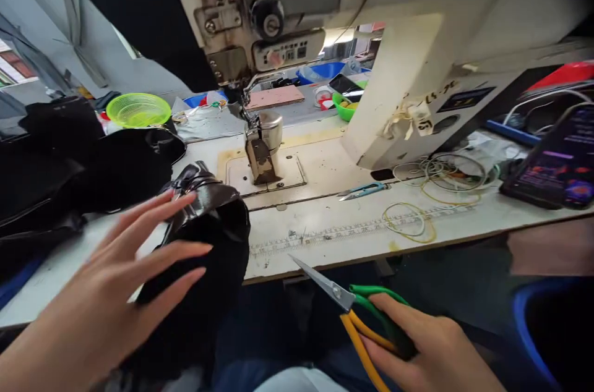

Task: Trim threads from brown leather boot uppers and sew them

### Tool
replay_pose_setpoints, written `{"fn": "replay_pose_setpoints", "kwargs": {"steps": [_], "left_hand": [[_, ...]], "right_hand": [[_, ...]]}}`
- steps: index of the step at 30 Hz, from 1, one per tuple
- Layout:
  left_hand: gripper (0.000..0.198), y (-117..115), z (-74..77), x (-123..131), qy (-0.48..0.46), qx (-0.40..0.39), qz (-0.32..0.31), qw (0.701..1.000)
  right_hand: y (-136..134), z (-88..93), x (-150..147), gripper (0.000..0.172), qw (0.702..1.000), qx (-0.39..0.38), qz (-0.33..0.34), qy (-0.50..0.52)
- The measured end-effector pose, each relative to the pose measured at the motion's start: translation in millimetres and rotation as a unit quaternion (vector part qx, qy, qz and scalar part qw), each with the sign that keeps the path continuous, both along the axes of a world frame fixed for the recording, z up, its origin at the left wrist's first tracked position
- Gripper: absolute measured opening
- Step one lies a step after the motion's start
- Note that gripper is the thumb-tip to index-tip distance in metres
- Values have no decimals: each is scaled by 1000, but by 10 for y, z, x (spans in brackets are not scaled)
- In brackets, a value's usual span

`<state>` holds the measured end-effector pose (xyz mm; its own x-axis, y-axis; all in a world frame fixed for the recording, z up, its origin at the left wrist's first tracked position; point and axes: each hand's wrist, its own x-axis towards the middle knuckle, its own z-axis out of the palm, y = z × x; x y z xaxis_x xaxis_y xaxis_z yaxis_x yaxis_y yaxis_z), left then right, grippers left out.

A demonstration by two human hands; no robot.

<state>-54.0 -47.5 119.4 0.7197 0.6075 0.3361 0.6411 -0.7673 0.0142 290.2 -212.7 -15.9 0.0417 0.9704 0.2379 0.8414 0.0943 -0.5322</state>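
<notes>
My right hand (429, 342) grips a pair of scissors (341, 296) with green and yellow handles, low in front of the table edge. The blades are together and point up and left. On the left, my left hand (134, 274) has its fingers spread over a black shoe upper (211, 200) with a shiny strapped part on top. Whether the fingertips touch it I cannot tell. The dark piece hangs over the table's front edge. Behind it stands the sewing machine's post (262, 154), with nothing held under the needle area.
Blue thread snips (364, 190) lie by a printed ruler strip (325, 234). Loose thread loops (408, 225) and a phone (552, 163) are at right. More black pieces (125, 160) pile at left, near a lime-green basket (139, 109). The machine column (394, 83) rises behind.
</notes>
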Motion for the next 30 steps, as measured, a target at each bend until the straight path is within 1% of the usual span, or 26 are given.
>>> {"fn": "replay_pose_setpoints", "kwargs": {"steps": [1,2,3,4,6,8,11,13,17,20,22,25,30], "left_hand": [[26,153,78,105,45,-17,-21,999],[27,302,123,240,107,-47,-47,992],[26,435,140,391,162,-52,-63,983],[27,545,133,547,223,-43,-62,972],[31,695,75,827,355,-39,-55,932],[34,768,-10,1015,393,-37,-73,916],[22,807,-120,1121,398,-22,-106,911],[16,825,-145,1125,398,-13,-120,909],[20,888,-73,1094,385,-37,-127,913],[18,948,-13,1060,364,-74,-112,922],[16,970,-3,1039,346,-100,-102,927],[17,959,-3,1037,322,-133,-97,932],[14,926,43,1056,283,-151,-91,943]], "right_hand": [[98,51,-109,18,1000,-5,2,-30],[214,112,-226,15,998,-7,1,-66],[338,175,-343,16,994,-6,-4,-106],[460,234,-454,19,989,-7,-9,-145],[665,324,-637,26,979,-23,-18,-199],[793,375,-757,28,976,-46,-22,-214],[873,412,-842,29,974,-86,-21,-207],[910,434,-871,30,974,-105,-24,-200],[1021,471,-922,32,971,-123,-22,-203],[1096,469,-956,30,967,-136,-11,-217],[1128,463,-974,29,962,-149,-6,-228],[1173,476,-1005,30,956,-161,4,-246],[1255,521,-1081,32,951,-163,23,-261]]}}
